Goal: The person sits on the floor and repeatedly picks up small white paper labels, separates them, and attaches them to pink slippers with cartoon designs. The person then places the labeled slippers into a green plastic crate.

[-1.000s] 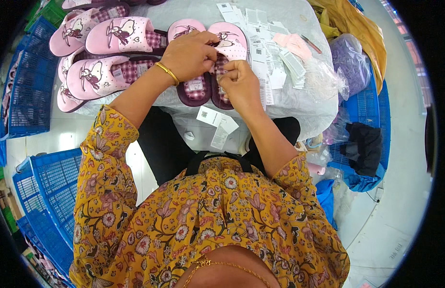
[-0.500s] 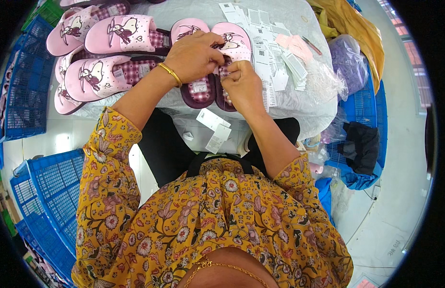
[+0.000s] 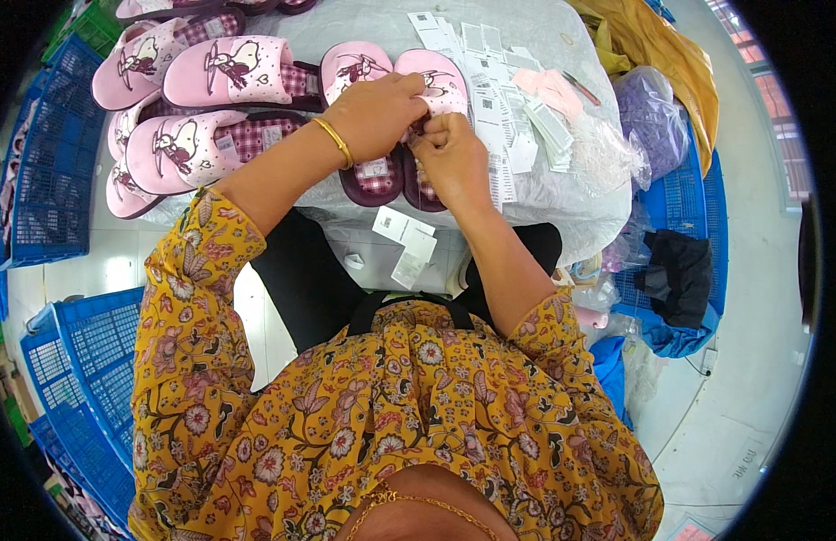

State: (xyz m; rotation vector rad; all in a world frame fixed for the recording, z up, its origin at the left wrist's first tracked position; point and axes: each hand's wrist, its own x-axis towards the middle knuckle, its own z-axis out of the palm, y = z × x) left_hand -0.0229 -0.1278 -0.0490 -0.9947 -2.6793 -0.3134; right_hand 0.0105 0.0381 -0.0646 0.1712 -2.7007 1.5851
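Observation:
A pair of pink slippers with dark plaid insoles lies side by side in front of me, toes pointing away. My left hand reaches across the left slipper, its fingers curled at the opening edge of the right slipper. Close beside it, my right hand is closed in a pinch over that same opening. What its fingertips hold is hidden or too small to make out. Paper tags with printed labels lie spread on the table just right of the slippers.
More pink slippers are piled at the left of the plastic-covered table. Farther right lie a pen-like tool and clear plastic. Loose tags rest near my lap. Blue crates stand at left and right.
My left hand has shifted slightly right and down, its fingers drawing closer to my right hand. My right hand stays pinched at nearly the same spot. The slippers remain in place.

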